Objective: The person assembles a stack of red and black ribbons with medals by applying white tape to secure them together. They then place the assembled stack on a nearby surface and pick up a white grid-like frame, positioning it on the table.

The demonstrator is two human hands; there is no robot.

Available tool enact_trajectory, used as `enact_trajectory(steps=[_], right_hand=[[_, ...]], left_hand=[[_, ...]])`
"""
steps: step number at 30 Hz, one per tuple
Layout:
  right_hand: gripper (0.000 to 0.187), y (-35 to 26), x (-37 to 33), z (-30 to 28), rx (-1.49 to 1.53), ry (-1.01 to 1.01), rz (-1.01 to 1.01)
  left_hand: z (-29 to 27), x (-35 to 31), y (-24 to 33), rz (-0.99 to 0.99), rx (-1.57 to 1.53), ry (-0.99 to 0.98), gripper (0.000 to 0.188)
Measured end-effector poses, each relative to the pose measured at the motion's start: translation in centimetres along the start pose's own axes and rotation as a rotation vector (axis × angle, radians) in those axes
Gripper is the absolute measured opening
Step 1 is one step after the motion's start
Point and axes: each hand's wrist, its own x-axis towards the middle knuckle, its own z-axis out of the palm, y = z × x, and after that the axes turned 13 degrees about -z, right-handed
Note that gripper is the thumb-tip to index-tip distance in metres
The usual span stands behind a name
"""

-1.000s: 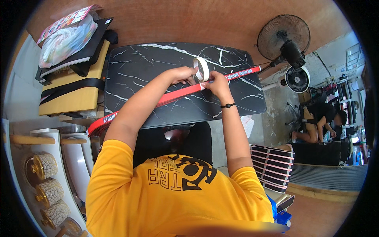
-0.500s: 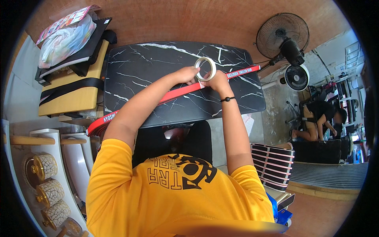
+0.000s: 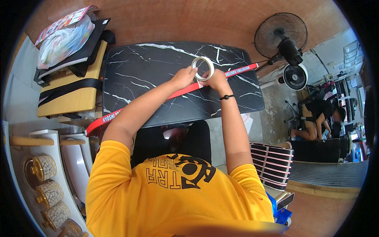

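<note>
A roll of pale masking tape (image 3: pixel 212 69) stands tilted between my hands above the table. My left hand (image 3: pixel 184 78) is closed, its thumb and fingertips pinching the roll's left edge. My right hand (image 3: pixel 216 81) grips the roll's lower right side, its fingers partly hidden behind the ring. Under both hands, a long red strap (image 3: pixel 184 91) with white lettering runs slantwise across the table. A small white patch, seemingly tape, shows on the strap between my hands. My left forearm covers part of the strap, whose left end hangs in a bundle past the table edge.
The black marble-patterned table (image 3: pixel 134 59) lies before me. At left, a yellow wooden surface (image 3: pixel 71 100) bears a black tray and a plastic bag (image 3: pixel 65 45). Two fans (image 3: pixel 281 33) stand at right. Farther right, a person (image 3: pixel 316 114) bends low. Patterned jars (image 3: pixel 44 168) sit lower left.
The view has shifted slightly. My hands still hold the tape roll over the strap, nearly in the same pose.
</note>
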Motion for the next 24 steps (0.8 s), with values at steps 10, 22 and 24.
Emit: enact_trajectory(steps=[10,22,24], right_hand=[[0.035,-0.7,0.1,-0.6,-0.025,-0.050,0.019],[0.032,0.0,0.5,-0.3,-0.142,-0.085,-0.074],[0.031,0.5,0.7,-0.2,-0.080,-0.106,-0.073]], left_hand=[[0.0,0.2,-0.4,-0.028,-0.124,-0.064,0.049],[-0.1,0.5,-0.5,-0.073,-0.274,-0.165,0.047],[-0.2,0.4,-0.7,-0.050,-0.280,-0.132,0.047]])
